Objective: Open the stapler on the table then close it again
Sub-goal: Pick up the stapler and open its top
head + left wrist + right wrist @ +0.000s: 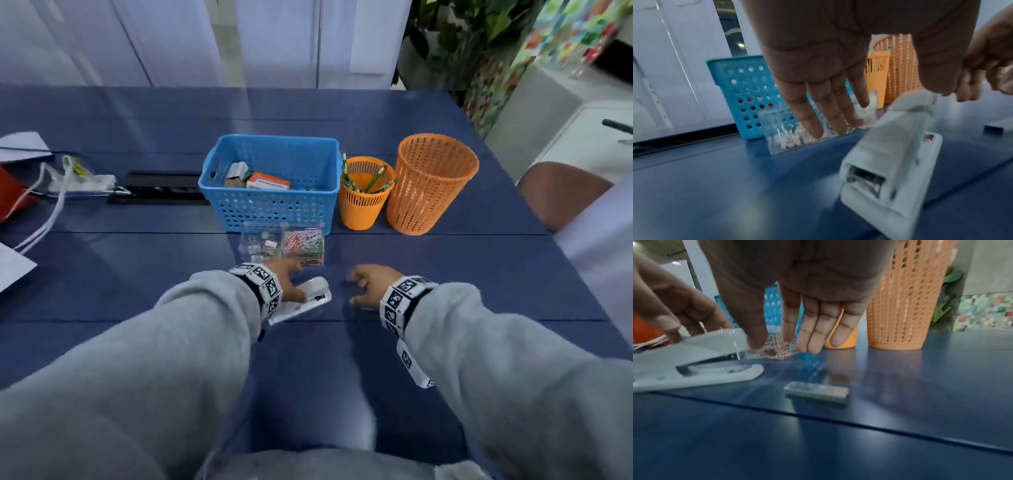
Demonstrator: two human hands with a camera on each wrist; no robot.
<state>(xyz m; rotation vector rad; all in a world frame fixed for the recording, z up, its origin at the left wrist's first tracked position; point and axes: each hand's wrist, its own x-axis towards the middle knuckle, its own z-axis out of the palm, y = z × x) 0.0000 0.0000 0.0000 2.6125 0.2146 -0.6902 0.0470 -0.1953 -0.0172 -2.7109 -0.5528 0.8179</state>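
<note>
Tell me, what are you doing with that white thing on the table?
That white thing is a stapler on the blue table. The left hand rests on its top, thumb near the front. The right hand hovers open beside it, holding nothing. A strip of staples lies loose nearby.

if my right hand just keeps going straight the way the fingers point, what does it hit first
Probably the small orange cup: the right hand hangs open above the table, fingers aimed at it, past the staple strip. Depth is hard to judge; the clip box lies left of that line.
</note>
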